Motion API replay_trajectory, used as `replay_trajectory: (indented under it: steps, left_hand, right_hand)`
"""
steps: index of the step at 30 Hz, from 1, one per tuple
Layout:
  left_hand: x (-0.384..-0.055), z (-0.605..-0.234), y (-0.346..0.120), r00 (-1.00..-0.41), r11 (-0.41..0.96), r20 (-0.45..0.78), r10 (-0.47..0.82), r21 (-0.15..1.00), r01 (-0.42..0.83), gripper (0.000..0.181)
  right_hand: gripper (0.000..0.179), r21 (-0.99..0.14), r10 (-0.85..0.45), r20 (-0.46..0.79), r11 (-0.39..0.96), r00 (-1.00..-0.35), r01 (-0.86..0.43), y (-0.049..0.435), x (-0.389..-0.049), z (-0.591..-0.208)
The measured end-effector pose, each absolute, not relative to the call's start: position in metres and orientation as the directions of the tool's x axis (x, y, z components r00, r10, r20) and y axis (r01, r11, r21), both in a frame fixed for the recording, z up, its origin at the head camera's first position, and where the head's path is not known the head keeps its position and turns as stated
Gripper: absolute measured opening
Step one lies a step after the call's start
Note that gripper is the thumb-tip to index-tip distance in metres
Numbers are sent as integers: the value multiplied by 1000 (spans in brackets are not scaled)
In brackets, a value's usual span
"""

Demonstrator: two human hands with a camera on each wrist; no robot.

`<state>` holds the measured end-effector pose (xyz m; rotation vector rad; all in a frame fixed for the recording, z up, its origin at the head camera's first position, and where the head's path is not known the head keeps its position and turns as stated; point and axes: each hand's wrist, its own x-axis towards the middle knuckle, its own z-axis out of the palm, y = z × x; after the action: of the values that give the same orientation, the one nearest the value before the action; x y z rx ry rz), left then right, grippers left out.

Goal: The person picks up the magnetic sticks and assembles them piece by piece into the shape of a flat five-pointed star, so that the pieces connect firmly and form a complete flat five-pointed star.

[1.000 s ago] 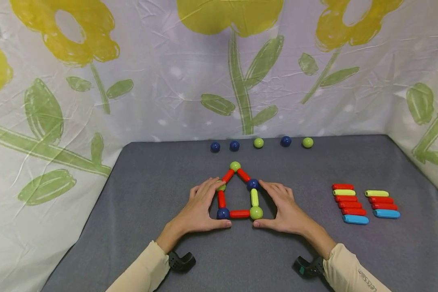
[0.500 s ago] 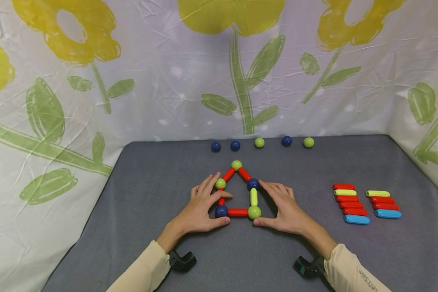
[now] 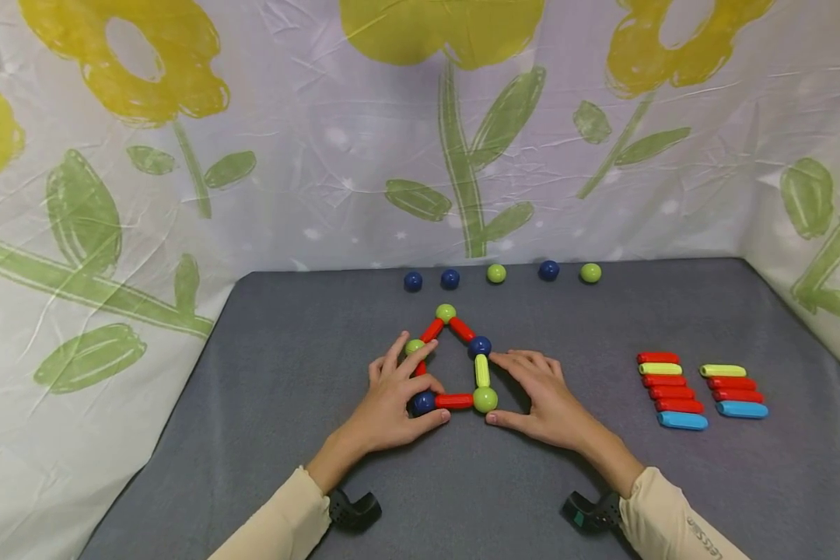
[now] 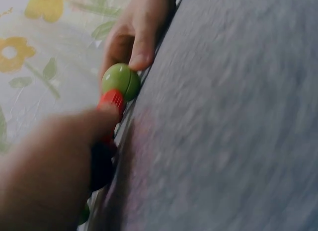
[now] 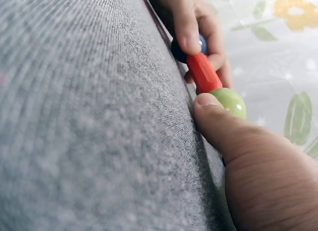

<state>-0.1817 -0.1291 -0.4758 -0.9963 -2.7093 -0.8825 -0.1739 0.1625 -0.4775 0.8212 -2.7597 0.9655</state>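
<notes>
A house-shaped outline of toy building rods and balls lies on the grey table (image 3: 532,498) in the head view. Red rods (image 3: 455,401) and one lime rod (image 3: 482,372) join lime and blue balls. My left hand (image 3: 392,404) pinches the near left corner, thumb and index finger about the blue ball (image 3: 423,402) and its red rod. Its other fingers spread over the left side towards a lime ball (image 3: 414,347). My right hand (image 3: 549,404) curves loosely along the right side, thumb at the near lime ball (image 3: 485,400), fingertips close to another blue ball (image 3: 479,347).
Several loose balls, blue (image 3: 549,270) and lime (image 3: 590,272), line the table's far edge. At right lie two columns of spare rods, red (image 3: 675,393), lime (image 3: 723,371) and blue (image 3: 683,421). A flower-printed cloth (image 3: 308,171) hangs behind and at the sides.
The outline has slid slightly left and away. My left index finger has moved from the outer side to the inside, closing towards the thumb at the corner. The right hand has hardly moved.
</notes>
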Motion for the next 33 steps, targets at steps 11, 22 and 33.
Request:
replay_trajectory:
  steps: [11, 22, 33]
  left_hand:
    - [-179, -479, -128, -785, 604, 331, 524, 505, 616, 17]
    - [-182, -479, -128, -796, 583, 311, 520, 552, 596, 18]
    - [-184, -481, -126, -803, 582, 300, 515, 566, 585, 18]
  right_hand:
    - [77, -552, -475, 261, 641, -840, -534, 162, -174, -476]
    - [80, -546, -532, 221, 627, -817, -556, 175, -176, -468]
    - [70, -454, -473, 325, 682, -819, -574, 244, -170, -447]
